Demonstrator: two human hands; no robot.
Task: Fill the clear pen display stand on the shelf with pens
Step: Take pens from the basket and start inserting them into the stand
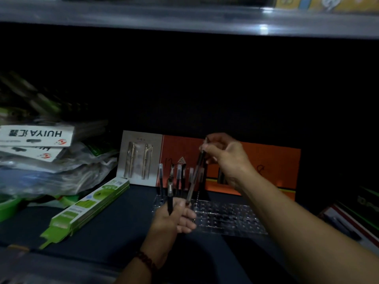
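Green cardboard cartons (88,208) are lying left of the clear plastic pen stand (227,219) on the dark shelf (123,224) — the left hand (174,219) is gripping a black pen (169,193), and the right hand (225,158) is pinching a slanted dark pen (195,177) by its top.

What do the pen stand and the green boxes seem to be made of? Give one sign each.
Pen stand: probably clear glossy plastic; the shelf shows through and its holes glint. Green boxes: probably printed card; flat folded edges, hang tab.
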